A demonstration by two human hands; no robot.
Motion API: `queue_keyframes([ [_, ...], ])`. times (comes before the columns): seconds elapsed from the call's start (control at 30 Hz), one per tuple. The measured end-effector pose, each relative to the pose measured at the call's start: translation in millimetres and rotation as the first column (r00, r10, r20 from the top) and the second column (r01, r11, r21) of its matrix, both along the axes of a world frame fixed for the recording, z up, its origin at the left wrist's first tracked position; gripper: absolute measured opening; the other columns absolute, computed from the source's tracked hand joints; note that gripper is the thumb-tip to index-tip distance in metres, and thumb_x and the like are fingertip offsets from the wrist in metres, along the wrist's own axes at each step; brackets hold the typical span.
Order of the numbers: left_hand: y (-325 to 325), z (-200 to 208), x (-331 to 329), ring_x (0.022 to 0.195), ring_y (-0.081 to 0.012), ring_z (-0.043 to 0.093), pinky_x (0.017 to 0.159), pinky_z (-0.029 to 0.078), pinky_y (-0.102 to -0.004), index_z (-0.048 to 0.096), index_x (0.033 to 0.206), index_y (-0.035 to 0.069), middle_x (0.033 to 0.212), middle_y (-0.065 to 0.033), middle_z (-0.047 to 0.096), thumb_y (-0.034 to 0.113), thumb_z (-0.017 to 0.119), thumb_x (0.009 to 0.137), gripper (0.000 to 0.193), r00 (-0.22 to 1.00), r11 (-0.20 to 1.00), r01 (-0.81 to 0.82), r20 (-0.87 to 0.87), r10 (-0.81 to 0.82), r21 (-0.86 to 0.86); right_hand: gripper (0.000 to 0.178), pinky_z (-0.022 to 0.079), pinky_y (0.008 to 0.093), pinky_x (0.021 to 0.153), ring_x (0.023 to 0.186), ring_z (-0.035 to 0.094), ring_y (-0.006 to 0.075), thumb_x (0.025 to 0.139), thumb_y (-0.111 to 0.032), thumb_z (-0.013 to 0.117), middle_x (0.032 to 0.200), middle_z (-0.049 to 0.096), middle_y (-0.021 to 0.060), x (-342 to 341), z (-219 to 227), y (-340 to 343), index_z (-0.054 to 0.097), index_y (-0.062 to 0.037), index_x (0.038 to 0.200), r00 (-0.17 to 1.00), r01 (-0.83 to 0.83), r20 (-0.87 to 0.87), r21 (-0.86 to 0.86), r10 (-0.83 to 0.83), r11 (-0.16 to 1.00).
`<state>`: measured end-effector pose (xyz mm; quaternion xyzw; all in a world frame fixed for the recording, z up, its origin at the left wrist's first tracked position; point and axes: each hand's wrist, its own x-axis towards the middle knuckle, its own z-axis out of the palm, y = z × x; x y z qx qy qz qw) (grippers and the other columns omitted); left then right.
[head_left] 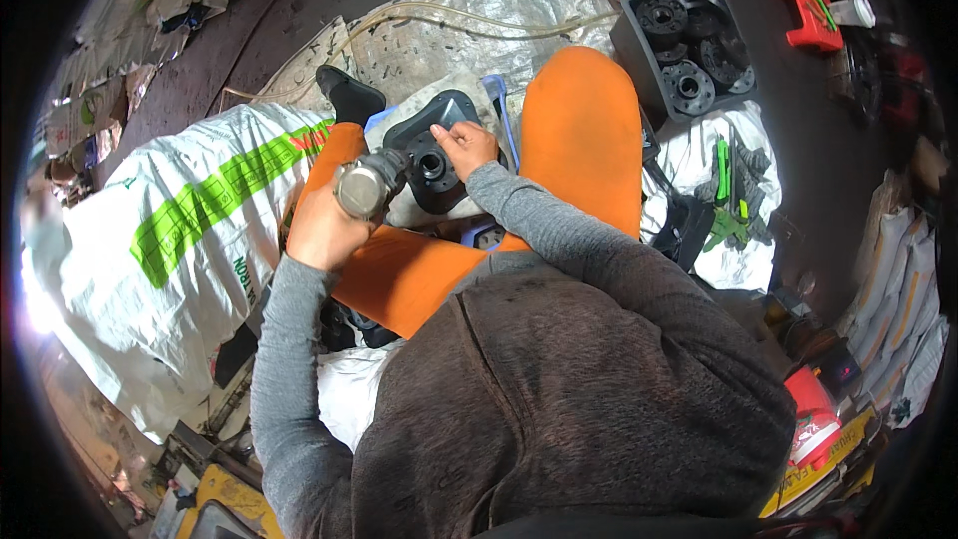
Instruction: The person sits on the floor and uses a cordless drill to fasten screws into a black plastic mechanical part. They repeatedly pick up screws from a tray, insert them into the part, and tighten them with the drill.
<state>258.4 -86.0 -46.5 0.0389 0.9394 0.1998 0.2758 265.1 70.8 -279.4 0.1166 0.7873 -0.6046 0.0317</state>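
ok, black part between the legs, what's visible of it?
The black part is a broad plate with rounded corners and a round hub with a central hole and smaller holes around it. Surface dark and smooth; plastic or coated metal, can't tell. It lies hub up on a pale pad. The right hand is over its right side, fingertips near the hub; the left hand's tool overlaps its left edge, contact unclear.

Red/grn ltrs (311, 136) on white sack (110, 309); dark ltrs (851, 437) on yellow panel (833, 453).
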Motion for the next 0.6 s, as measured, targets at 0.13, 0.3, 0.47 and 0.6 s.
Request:
queue_keyframes([
  [0.13, 2.1, 0.1, 8.0, 0.095, -0.0331, 0.062, 0.082, 0.049, -0.0386, 0.061, 0.109, 0.004, 0.100, -0.0166, 0.065, 0.009, 0.071, 0.070, 0.040, 0.999, 0.999, -0.030, 0.027, 0.031, -0.032, 0.043, 0.037, 0.0361, 0.050, 0.050, 0.046, 0.0226, 0.082, -0.035, 0.070, 0.058, 0.050, 0.0102, -0.1, -0.2, -1.3, 0.054, -0.0008, 0.060, 1.000, 0.013, 0.024, -0.047, -0.012, 0.999],
  [0.3, 6.4, -1.2, 7.7, 0.100, -0.0305, 0.061, 0.088, 0.047, -0.0365, 0.061, 0.109, 0.004, 0.107, -0.0163, 0.064, 0.004, 0.068, 0.070, 0.039, 0.997, 0.999, -0.025, 0.075, 0.023, 0.027, 0.044, 0.036, 0.0371, 0.049, 0.049, 0.044, 0.0221, 0.082, -0.034, 0.069, 0.057, 0.047, 0.0099, -0.4, -4.2, 2.4, 0.052, -0.0009, 0.059, 0.999, -0.037, 0.019, -0.049, 0.038, 0.998],
  [0.47, 11.7, 2.3, 16.9, 0.095, -0.0284, 0.063, 0.084, 0.049, -0.0355, 0.062, 0.107, 0.003, 0.100, -0.0141, 0.066, 0.004, 0.067, 0.071, 0.036, 0.993, 0.993, -0.115, 0.010, 0.115, -0.012, 0.044, 0.037, 0.0374, 0.052, 0.052, 0.045, 0.0224, 0.083, -0.036, 0.068, 0.059, 0.047, 0.0105, -4.9, -7.4, 6.4, 0.052, -0.0008, 0.061, 0.991, -0.107, 0.072, -0.095, 0.114, 0.990],
  [0.6, 7.2, 1.8, 22.9, 0.090, -0.0283, 0.065, 0.079, 0.050, -0.0353, 0.062, 0.107, 0.003, 0.099, -0.0138, 0.066, 0.005, 0.069, 0.072, 0.036, 0.995, 0.995, -0.097, 0.015, 0.097, 0.007, 0.044, 0.036, 0.0353, 0.051, 0.051, 0.043, 0.0181, 0.083, -0.035, 0.067, 0.058, 0.046, 0.0078, -5.4, -5.1, 6.9, 0.052, -0.0004, 0.063, 0.989, -0.102, 0.099, -0.114, 0.113, 0.988],
])
